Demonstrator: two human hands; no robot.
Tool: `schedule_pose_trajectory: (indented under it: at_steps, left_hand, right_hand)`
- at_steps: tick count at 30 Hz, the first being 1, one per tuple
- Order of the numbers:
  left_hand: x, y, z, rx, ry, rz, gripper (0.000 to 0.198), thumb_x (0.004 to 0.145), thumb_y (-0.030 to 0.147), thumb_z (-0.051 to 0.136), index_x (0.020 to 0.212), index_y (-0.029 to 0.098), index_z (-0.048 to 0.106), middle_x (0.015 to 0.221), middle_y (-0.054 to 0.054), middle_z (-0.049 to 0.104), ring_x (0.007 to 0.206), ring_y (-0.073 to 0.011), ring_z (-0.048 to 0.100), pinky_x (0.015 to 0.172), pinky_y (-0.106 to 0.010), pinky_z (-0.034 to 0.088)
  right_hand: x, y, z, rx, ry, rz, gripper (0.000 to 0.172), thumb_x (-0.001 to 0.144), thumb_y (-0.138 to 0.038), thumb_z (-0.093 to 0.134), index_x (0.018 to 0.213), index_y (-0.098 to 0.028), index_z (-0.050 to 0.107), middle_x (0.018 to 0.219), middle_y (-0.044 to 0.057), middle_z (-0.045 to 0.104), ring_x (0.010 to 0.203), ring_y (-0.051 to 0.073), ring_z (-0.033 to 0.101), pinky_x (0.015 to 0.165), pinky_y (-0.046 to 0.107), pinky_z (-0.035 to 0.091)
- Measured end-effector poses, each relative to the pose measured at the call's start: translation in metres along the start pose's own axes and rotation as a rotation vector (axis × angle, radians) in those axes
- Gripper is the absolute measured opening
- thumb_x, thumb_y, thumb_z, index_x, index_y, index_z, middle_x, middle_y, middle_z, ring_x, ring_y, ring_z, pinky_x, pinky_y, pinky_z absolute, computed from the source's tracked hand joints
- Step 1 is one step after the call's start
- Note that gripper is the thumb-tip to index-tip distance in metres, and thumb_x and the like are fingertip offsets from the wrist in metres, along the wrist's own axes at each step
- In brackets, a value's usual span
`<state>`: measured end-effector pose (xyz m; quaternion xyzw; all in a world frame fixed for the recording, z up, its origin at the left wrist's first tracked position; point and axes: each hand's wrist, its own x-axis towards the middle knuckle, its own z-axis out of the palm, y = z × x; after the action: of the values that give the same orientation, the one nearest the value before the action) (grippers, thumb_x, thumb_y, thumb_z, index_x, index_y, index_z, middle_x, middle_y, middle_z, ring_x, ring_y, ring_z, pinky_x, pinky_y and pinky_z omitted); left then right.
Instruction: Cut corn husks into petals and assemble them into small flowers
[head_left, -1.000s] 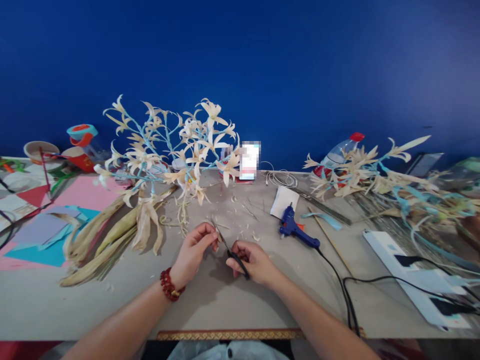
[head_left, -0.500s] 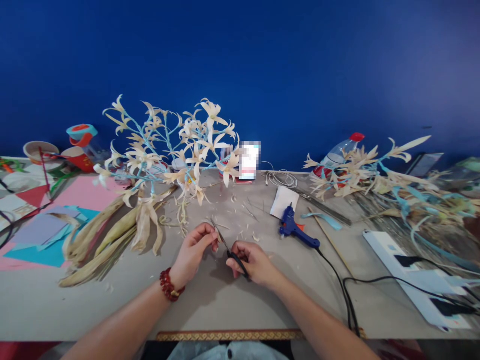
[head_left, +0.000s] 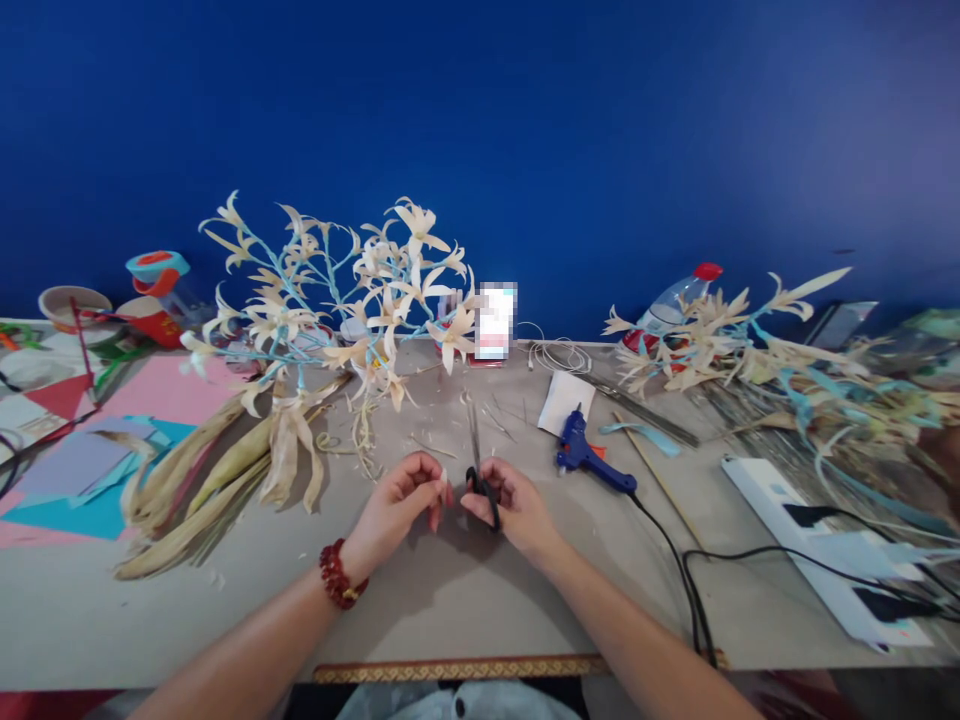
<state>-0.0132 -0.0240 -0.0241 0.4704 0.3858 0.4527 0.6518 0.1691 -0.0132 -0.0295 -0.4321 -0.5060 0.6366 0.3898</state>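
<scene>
My right hand (head_left: 514,507) is wrapped round the black handles of a pair of scissors (head_left: 474,440), whose blades point away from me over the table. Close beside it, my left hand (head_left: 411,497) pinches a small pale piece (head_left: 444,477) between thumb and fingertips; it looks like a scrap of dried husk, though most of it is covered by the fingers. The scissor blades are apart from that piece. Beyond my hands, small pale trimmings (head_left: 431,446) lie scattered. A bunch of pale husk flowers on blue-wrapped stems (head_left: 409,290) stands behind them.
Right of my hands lies a blue glue gun (head_left: 592,455) near a white pad (head_left: 566,400), its cord running to a white power strip (head_left: 817,560). Dried husks (head_left: 225,470) and coloured paper (head_left: 97,500) lie left. More husk flowers (head_left: 697,345) are at the right back, by a lit phone (head_left: 493,325).
The scissors have swung away from my left hand, their blades turning from up-left to nearly straight ahead. My left hand has shifted slightly right, still pinching the small pale piece.
</scene>
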Motion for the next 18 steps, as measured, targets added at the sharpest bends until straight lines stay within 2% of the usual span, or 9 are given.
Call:
schedule_pose_trajectory:
  at_steps: [3,6,10,14,18]
  left_hand:
    - [-0.0022,0.0020,0.0035,0.121,-0.037,-0.018,0.016,0.085,0.031,0.059,0.081,0.018,0.051,0.064,0.004,0.053,0.052,-0.0080,0.044,0.051,-0.021,0.034]
    - [-0.0036,0.0047,0.0065,0.229,-0.047,-0.019,0.017,0.084,0.031,0.061,0.078,0.017,0.053,0.066,0.004,0.049,0.056,-0.0083,0.041,0.053,-0.020,0.032]
    - [-0.0032,0.0046,0.0080,0.267,-0.089,-0.012,0.017,0.083,0.032,0.062,0.078,0.016,0.056,0.072,0.002,0.052,0.064,-0.0105,0.045,0.058,-0.021,0.035]
    - [-0.0015,0.0024,0.0077,0.187,-0.027,-0.017,0.017,0.081,0.031,0.065,0.082,0.017,0.057,0.072,0.002,0.053,0.061,-0.0098,0.046,0.057,-0.021,0.037]
    - [-0.0001,-0.0005,0.0087,0.002,0.029,0.024,0.030,0.079,0.028,0.069,0.104,0.019,0.056,0.084,-0.002,0.061,0.075,-0.0139,0.056,0.068,-0.024,0.045]
  right_hand:
    - [-0.0006,-0.0035,0.0017,0.095,0.016,-0.032,0.041,0.059,-0.032,0.085,0.081,-0.020,0.052,0.074,-0.003,0.062,0.066,0.011,0.056,0.060,0.022,0.043]
    - [-0.0006,-0.0017,0.0023,0.115,0.023,-0.068,0.039,0.061,-0.026,0.083,0.083,-0.021,0.052,0.073,-0.004,0.061,0.067,0.011,0.056,0.061,0.022,0.043]
    - [0.0005,0.0039,0.0015,0.075,0.013,-0.092,0.037,0.060,-0.023,0.081,0.081,-0.022,0.050,0.070,-0.005,0.059,0.063,0.012,0.053,0.059,0.023,0.042]
    - [0.0005,0.0056,0.0025,0.061,0.012,-0.069,0.038,0.061,-0.026,0.079,0.078,-0.023,0.046,0.071,-0.004,0.058,0.063,0.013,0.054,0.061,0.025,0.044]
    - [-0.0004,0.0043,0.0037,0.096,0.020,-0.067,0.040,0.060,-0.028,0.080,0.078,-0.023,0.045,0.071,-0.004,0.058,0.063,0.012,0.054,0.059,0.024,0.043]
